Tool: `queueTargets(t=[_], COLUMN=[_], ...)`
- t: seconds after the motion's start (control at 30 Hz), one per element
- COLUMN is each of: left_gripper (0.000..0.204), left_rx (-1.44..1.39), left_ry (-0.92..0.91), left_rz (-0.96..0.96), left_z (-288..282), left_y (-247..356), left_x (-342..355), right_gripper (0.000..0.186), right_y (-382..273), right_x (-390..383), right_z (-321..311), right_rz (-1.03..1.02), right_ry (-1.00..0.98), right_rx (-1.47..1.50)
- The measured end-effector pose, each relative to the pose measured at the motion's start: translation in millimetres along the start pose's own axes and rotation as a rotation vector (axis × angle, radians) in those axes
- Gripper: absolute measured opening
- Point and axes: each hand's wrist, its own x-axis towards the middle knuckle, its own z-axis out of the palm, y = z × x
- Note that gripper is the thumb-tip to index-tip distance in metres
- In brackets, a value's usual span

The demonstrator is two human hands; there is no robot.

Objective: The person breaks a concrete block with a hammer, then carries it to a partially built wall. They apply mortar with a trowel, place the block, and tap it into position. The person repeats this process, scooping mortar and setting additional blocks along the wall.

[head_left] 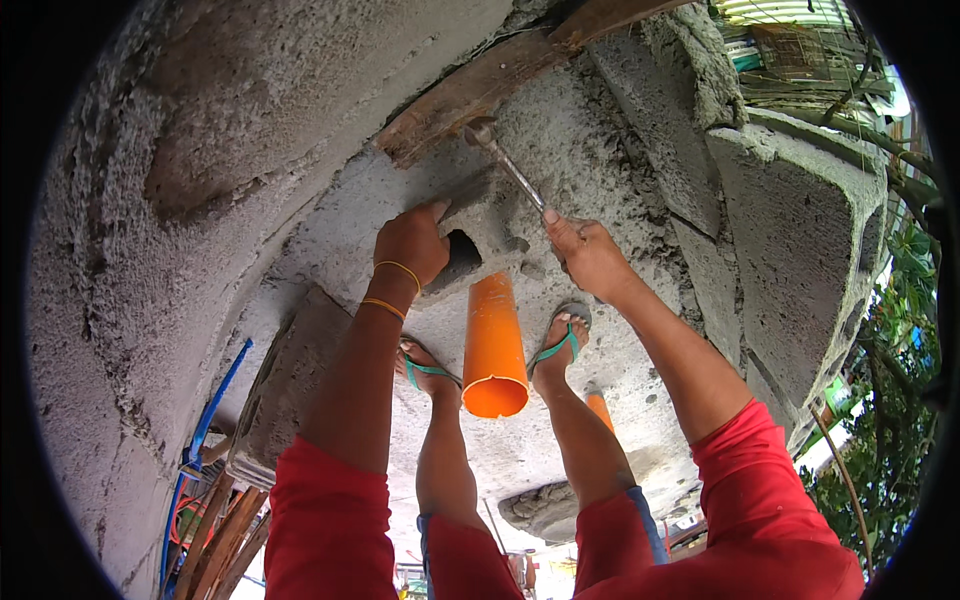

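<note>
Outdoors, rough conc. floor (520,452), walls (210,240); R hand (592,256) w/ hammer (516,178)

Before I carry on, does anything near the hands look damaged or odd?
Yes. The orange pipe has an uneven, nicked rim at its open near end, where a clean circle would be expected. Beyond it, a dark hole gapes in the concrete beside the left hand.

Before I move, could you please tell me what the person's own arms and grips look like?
The person wears red sleeves ending near the elbows. Two thin yellow bands circle the left forearm near the wrist; the right forearm shows none. The left grip and right grip wear no gloves.
</note>
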Motion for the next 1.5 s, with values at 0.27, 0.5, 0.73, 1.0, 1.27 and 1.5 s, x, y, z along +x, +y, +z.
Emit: queueTargets(t=[0.27, 0.5, 0.73, 1.0, 1.27, 1.5], left_gripper=[0.053, 0.051, 0.050, 0.050, 0.055, 0.051], left_rx=[-0.011, 0.005, -0.008, 0.029, 0.044, 0.043], left_ry=[0.100, 0.080, 0.081, 0.078, 0.042, 0.049], left_rz=[0.044, 0.030, 0.044, 0.029, -0.005, 0.021], left_z=[6, 6, 7, 7, 4, 3], left_y=[-4, -4, -3, -3, 0, 0], left_x=[0, 0, -3, 0, 1, -1], right_gripper=[0.087, 0.084, 0.075, 0.067, 0.068, 0.066], right_y=[5, 14, 69, 112, 138, 170], right_x=[-4, 12, -30, -73, -89, -130], right_z=[0, 4, 8, 19, 25, 35], right_rz=[0.169, -0.252, 0.125, -0.021, 0.149, 0.084], right_ry=[0.130, 0.182, 0.045, 0.130, 0.070, 0.208], right_rx=[-0.385, -0.058, 0.137, 0.180, -0.090, -0.286])
